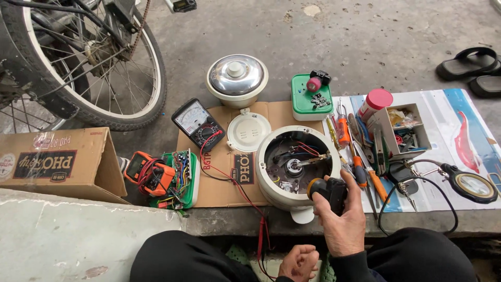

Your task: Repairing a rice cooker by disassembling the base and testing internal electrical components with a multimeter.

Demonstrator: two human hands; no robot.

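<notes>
right hand (342, 222) grips a black tool (327, 190) at the open cooker body (292, 164); left hand (298, 262) loosely curled, holding nothing

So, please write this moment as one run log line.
right hand: grips black power screwdriver in open cooker base | left hand: empty, on lap | multimeter beside

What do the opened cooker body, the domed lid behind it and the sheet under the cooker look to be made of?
Cooker body: looks like glossy cream plastic or painted metal; smooth, even shell. Domed lid: polished metal, mirror-like reflections, with a pale, probably plastic knob. Sheet: brown cardboard, matte, with fold creases. The right hand holds a black tool, seemingly plastic-bodied.
</notes>
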